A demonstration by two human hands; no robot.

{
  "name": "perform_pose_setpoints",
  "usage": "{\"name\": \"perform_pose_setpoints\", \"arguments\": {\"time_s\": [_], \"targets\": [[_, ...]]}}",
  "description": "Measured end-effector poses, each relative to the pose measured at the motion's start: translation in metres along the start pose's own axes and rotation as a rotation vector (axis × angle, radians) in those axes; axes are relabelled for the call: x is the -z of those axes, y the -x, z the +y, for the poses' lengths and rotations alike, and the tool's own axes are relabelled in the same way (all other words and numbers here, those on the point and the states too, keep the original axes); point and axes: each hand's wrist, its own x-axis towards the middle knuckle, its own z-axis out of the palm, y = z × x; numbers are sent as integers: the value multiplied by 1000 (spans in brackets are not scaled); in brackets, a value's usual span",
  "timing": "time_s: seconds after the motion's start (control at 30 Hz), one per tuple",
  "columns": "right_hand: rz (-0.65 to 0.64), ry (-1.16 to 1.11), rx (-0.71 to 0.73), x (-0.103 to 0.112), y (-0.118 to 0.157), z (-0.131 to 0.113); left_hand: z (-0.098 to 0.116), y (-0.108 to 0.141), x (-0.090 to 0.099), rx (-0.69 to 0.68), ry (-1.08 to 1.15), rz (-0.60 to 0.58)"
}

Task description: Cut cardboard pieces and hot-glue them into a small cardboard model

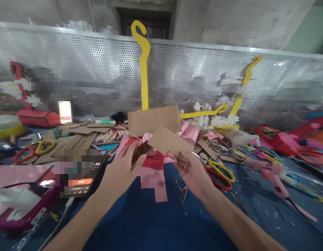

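Note:
A tan piece of cardboard (168,140) is pinched between the thumb and fingers of my right hand (191,170). My left hand (127,169) is closed around a dark brown piece of cardboard (142,152), whose far end meets the tan one; I cannot tell whether the two are joined. Beneath them on the blue table (132,223) lie a red sheet (155,162) and a pink paper cutout (152,177). Just behind stands a brown cardboard box (153,118), with a yellow hooked stem (144,76) rising behind it. Scissors with red and yellow handles (220,170) lie beside my right wrist.
To the left are a phone (85,176) with a cable, a purple box (28,205) and another pair of scissors (37,148). A pink glue gun (272,174) lies on the right. Cardboard scraps (72,146) and yellow stems with white fluff (238,92) line a perforated metal panel (172,69).

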Motion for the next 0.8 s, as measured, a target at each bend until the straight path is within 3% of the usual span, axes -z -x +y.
{"name": "perform_pose_setpoints", "arguments": {"time_s": [0.07, 0.17, 0.23, 0.3, 0.37, 0.43, 0.57, 0.67, 0.8], "targets": [[-64, 56, -30, -6, 6, 9, 3, 4, 0, -119, -30, 47], [-190, 205, -44, -18, 17, 23, 10, 8, -6, -253, 276, -36], [-294, 348, -45, -22, 21, 25, 12, 8, -12, -159, 611, -184], [-375, 537, -25, -19, 18, 14, 13, 7, -18, 1, 863, -197], [-371, 794, 51, -4, 10, -9, 13, 4, -20, 117, 1041, -135], [-228, 1082, 173, 23, 1, -40, 14, 2, -17, 223, 1157, -97], [-117, 1467, 183, 88, -6, -84, 16, 2, -7, 343, 1162, -169], [-133, 1662, 149, 120, -5, -88, 16, 4, -7, 310, 1130, -231], [-117, 1865, 120, 129, -13, -80, 12, 3, -11, 301, 1137, -261]]}}
